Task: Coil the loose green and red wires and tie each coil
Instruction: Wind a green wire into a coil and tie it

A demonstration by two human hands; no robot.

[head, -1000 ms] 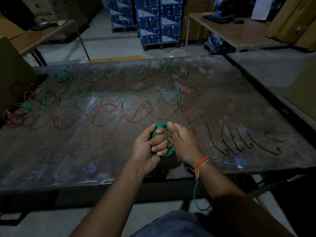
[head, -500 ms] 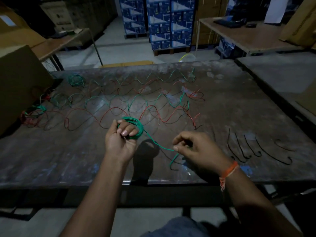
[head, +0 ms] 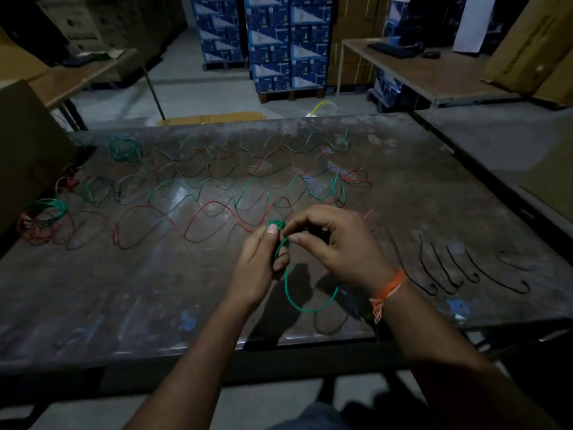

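Head view: a green coil (head: 277,225) is gripped by the left hand (head: 259,266); its green tail (head: 302,307) is pinched by the right hand (head: 336,243).

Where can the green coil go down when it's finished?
The near left of the table, between the loose red wire and the front edge, looks bare. Across the middle it's crowded with wavy wires. Black tie wires fill the near right.

dim room | grey floor (head: 192,85) | stacked blue boxes (head: 288,41) | wooden desk (head: 434,72)
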